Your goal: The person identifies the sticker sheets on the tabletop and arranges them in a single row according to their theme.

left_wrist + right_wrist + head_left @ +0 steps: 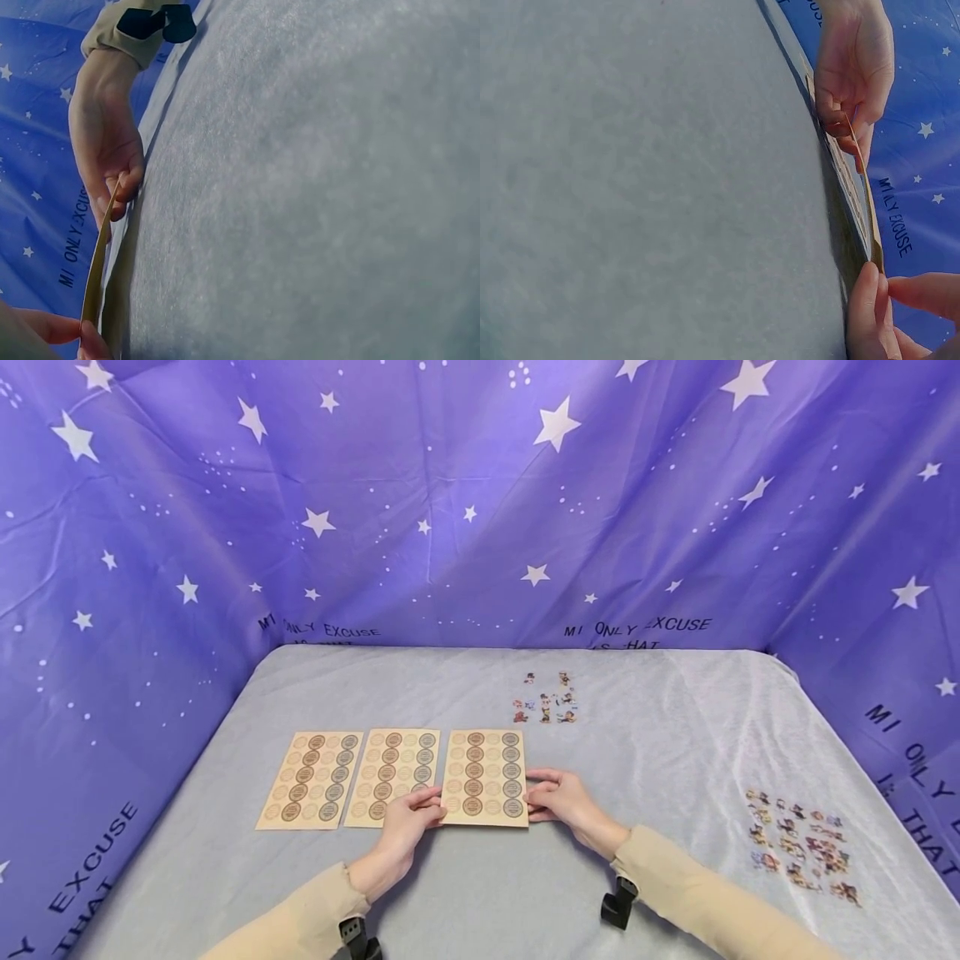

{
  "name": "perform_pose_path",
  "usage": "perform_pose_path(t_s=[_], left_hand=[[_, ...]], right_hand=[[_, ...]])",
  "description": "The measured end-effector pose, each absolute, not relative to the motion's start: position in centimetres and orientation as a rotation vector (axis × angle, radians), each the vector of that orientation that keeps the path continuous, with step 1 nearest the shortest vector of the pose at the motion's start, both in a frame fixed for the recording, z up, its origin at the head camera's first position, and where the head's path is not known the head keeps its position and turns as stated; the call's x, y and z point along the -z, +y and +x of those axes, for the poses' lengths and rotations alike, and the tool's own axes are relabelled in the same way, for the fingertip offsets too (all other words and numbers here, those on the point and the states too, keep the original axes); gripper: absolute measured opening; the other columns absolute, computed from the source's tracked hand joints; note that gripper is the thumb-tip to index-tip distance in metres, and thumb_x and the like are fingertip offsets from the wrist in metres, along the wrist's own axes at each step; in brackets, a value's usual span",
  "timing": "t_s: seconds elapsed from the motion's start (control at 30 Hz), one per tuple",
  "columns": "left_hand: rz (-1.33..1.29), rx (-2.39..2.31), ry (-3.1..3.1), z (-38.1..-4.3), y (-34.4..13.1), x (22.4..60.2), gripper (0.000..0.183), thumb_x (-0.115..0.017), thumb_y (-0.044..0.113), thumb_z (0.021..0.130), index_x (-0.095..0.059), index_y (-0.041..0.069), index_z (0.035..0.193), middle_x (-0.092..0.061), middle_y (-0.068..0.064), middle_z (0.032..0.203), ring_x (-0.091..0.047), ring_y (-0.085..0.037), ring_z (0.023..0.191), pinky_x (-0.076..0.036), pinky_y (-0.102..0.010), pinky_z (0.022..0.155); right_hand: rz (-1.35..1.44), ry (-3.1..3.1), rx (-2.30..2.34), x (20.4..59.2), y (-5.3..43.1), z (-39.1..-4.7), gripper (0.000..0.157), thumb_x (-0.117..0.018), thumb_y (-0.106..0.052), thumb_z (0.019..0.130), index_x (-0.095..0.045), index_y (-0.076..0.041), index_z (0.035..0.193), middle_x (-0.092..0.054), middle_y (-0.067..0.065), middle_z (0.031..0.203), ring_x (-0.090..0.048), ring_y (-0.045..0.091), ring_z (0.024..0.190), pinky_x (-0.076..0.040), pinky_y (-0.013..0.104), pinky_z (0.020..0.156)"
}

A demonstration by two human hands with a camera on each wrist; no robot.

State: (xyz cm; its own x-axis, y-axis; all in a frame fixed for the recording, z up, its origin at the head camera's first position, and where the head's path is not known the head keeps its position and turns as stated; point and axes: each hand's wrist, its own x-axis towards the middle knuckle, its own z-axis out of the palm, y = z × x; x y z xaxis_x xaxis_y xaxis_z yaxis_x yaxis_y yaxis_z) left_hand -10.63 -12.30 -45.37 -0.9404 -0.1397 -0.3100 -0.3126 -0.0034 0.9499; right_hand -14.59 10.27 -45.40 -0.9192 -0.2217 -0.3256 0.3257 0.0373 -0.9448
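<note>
Between both hands is a tan sticker sheet (483,777) printed with rows of round labels in brown, grey and pale tones. My left hand (405,827) pinches its lower left edge between thumb and fingers. On the opposite side, my right hand (566,802) pinches the right edge near the lower corner. Seen edge-on in the left wrist view, the sheet (95,274) bows slightly, with a shadow under it. Directly left lie two similar sheets, the middle one (393,768) overlapped by my left fingers and the far left one (310,779) flat on the cloth.
Small cartoon-figure stickers (546,700) lie on the grey cloth (660,735) toward the back. A larger group of figure stickers (802,847) is at the right. Purple star-patterned curtains (420,510) enclose the table's back and sides.
</note>
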Motion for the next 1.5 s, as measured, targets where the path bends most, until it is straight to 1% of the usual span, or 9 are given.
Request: perform_pose_path(t_s=[0.27, 0.5, 0.77, 0.9, 1.13, 1.23, 1.33, 1.43, 1.5], left_hand=[[-0.474, -2.026, 2.135, -10.8, -12.4, 45.1, 0.043, -0.058, -0.012, 0.075, -0.05, -0.017, 0.118, -0.06, -0.005, 0.082, -0.054, -0.005, 0.063, -0.051, -0.018, 0.059], [-0.408, -1.931, 2.218, -11.0, -12.5, 44.8, 0.043, -0.059, -0.013, 0.074, -0.052, -0.016, 0.117, -0.06, -0.008, 0.081, -0.054, -0.005, 0.061, -0.051, -0.019, 0.057], [-0.293, -1.862, 2.268, -11.4, -12.8, 44.8, 0.048, -0.059, -0.016, 0.071, -0.051, -0.017, 0.118, -0.053, -0.007, 0.076, -0.054, -0.005, 0.055, -0.052, -0.018, 0.053], [-0.257, -1.801, 2.318, -11.6, -12.8, 44.6, 0.049, -0.06, -0.017, 0.07, -0.05, -0.017, 0.118, -0.053, -0.007, 0.075, -0.053, -0.006, 0.053, -0.052, -0.02, 0.052], [-0.189, -1.74, 2.374, -11.8, -13.0, 44.8, 0.053, -0.062, -0.018, 0.066, -0.051, -0.017, 0.118, -0.053, -0.009, 0.075, -0.052, -0.007, 0.051, -0.053, -0.025, 0.051], [-0.144, -1.705, 2.413, -11.9, -13.1, 44.9, 0.053, -0.062, -0.018, 0.065, -0.051, -0.016, 0.117, -0.054, -0.009, 0.073, -0.052, -0.007, 0.052, -0.053, -0.025, 0.051], [-0.113, -1.652, 2.456, -11.9, -13.3, 44.7, 0.053, -0.064, -0.015, 0.067, -0.052, -0.015, 0.118, -0.053, -0.006, 0.072, -0.051, -0.007, 0.052, -0.05, -0.022, 0.048], [-0.105, -1.609, 2.49, -11.9, -13.4, 44.5, 0.048, -0.064, -0.011, 0.069, -0.054, -0.013, 0.116, -0.054, -0.005, 0.071, -0.051, -0.008, 0.052, -0.045, -0.018, 0.046], [-0.118, -1.613, 2.488, -11.9, -13.5, 44.3, 0.045, -0.064, -0.009, 0.071, -0.055, -0.012, 0.115, -0.054, -0.005, 0.073, -0.051, -0.008, 0.053, -0.043, -0.018, 0.045]], right_hand=[[0.051, 2.005, 1.864, 45.4, 10.1, -14.6, 0.048, -0.052, 0.012, 0.079, -0.041, 0.017, 0.125, -0.062, 0.003, 0.07, -0.06, 0.01, 0.06, -0.057, 0.031, 0.06], [0.002, 2.065, 1.809, 45.3, 10.1, -14.5, 0.049, -0.054, 0.012, 0.079, -0.04, 0.018, 0.125, -0.063, 0.006, 0.072, -0.061, 0.011, 0.057, -0.057, 0.031, 0.058], [-0.056, 2.115, 1.742, 45.2, 10.1, -14.5, 0.05, -0.056, 0.013, 0.079, -0.038, 0.02, 0.125, -0.062, 0.006, 0.07, -0.06, 0.011, 0.057, -0.056, 0.03, 0.057], [-0.076, 2.147, 1.713, 45.2, 10.0, -14.5, 0.051, -0.056, 0.012, 0.078, -0.038, 0.02, 0.125, -0.062, 0.007, 0.071, -0.059, 0.011, 0.056, -0.056, 0.029, 0.056], [-0.114, 2.189, 1.671, 45.3, 10.0, -14.4, 0.05, -0.057, 0.013, 0.076, -0.04, 0.021, 0.123, -0.06, 0.004, 0.067, -0.057, 0.009, 0.054, -0.055, 0.027, 0.053], [-0.128, 2.189, 1.66, 45.4, 10.0, -14.5, 0.05, -0.056, 0.013, 0.076, -0.041, 0.021, 0.122, -0.06, 0.004, 0.067, -0.056, 0.009, 0.054, -0.055, 0.027, 0.052], [-0.136, 2.167, 1.668, 45.4, 10.2, -14.5, 0.049, -0.056, 0.012, 0.076, -0.041, 0.021, 0.122, -0.06, 0.003, 0.067, -0.057, 0.009, 0.055, -0.055, 0.027, 0.053], [-0.15, 2.147, 1.679, 45.3, 10.5, -14.6, 0.047, -0.056, 0.011, 0.078, -0.042, 0.02, 0.122, -0.06, 0.002, 0.068, -0.058, 0.009, 0.056, -0.056, 0.028, 0.055], [-0.168, 2.136, 1.685, 45.2, 10.8, -14.6, 0.045, -0.056, 0.01, 0.079, -0.043, 0.02, 0.121, -0.061, 0.003, 0.07, -0.059, 0.01, 0.058, -0.056, 0.029, 0.057]])
